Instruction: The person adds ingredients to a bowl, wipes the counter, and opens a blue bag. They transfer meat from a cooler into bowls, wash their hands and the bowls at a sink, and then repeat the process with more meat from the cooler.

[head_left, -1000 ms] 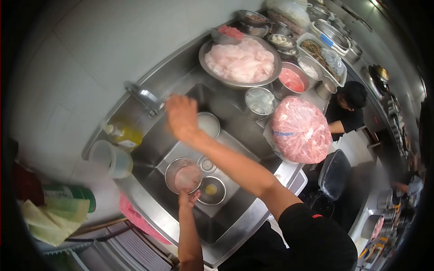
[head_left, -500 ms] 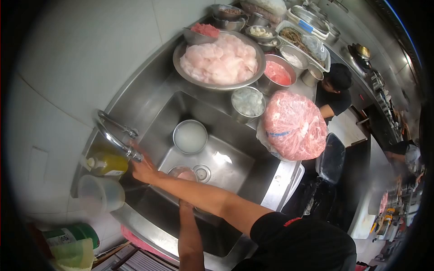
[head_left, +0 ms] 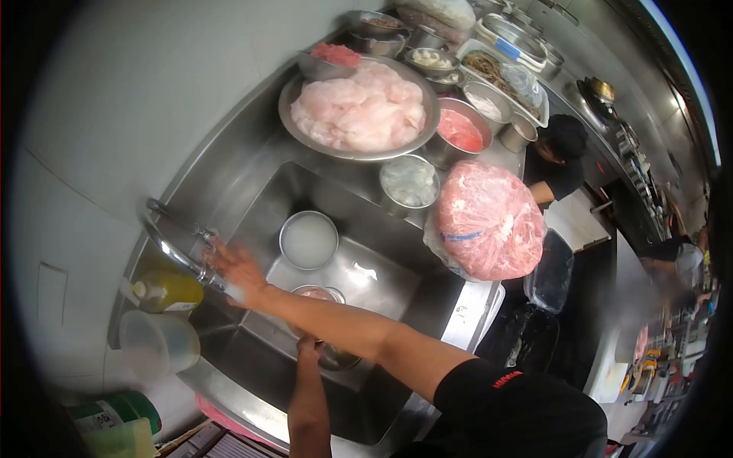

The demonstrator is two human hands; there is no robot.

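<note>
My right hand (head_left: pixel 238 273) is beside the chrome faucet (head_left: pixel 179 248), fingers spread near its handle and spout. Whether it touches the handle is blurred. My right forearm crosses over the sink (head_left: pixel 397 267). Beneath that forearm is a metal bowl (head_left: pixel 314 291) with something pinkish in it, mostly hidden. My left hand (head_left: pixel 309 347) is closed at the bowl's side, its fingertips partly out of sight. Farther back in the sink stands a round metal container (head_left: pixel 308 240) of cloudy liquid.
A wide basin (head_left: pixel 359 153) of pale meat, a pot (head_left: pixel 458 130) of red liquid and a bagged lump of meat (head_left: pixel 490 221) line the counter. Left of the sink are a yellow liquid bottle (head_left: pixel 168 291) and a plastic tub (head_left: pixel 156 343). A co-worker (head_left: pixel 561 156) is behind.
My right hand has lifted a little and its fingers have spread out by the faucet. My left hand stays at the bowl. The whole view has shifted slightly.
</note>
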